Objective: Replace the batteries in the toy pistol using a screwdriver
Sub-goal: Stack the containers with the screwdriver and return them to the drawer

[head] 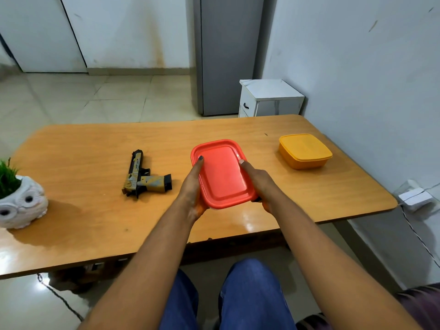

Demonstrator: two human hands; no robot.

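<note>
A tan and black toy pistol (142, 177) lies on its side on the wooden table (95, 222), left of centre. A red lidded plastic box (222, 173) is in the middle, tilted toward me. My left hand (192, 186) grips its left side with the thumb on the lid's rim. My right hand (258, 182) grips its right side the same way. What the box contains is hidden. No screwdriver or batteries are in view.
A yellow lidded box (304, 151) stands at the right rear of the table. A white owl planter (20, 203) with green grass sits at the left edge. A small white cabinet (269, 98) and a grey fridge (226, 55) stand beyond the table.
</note>
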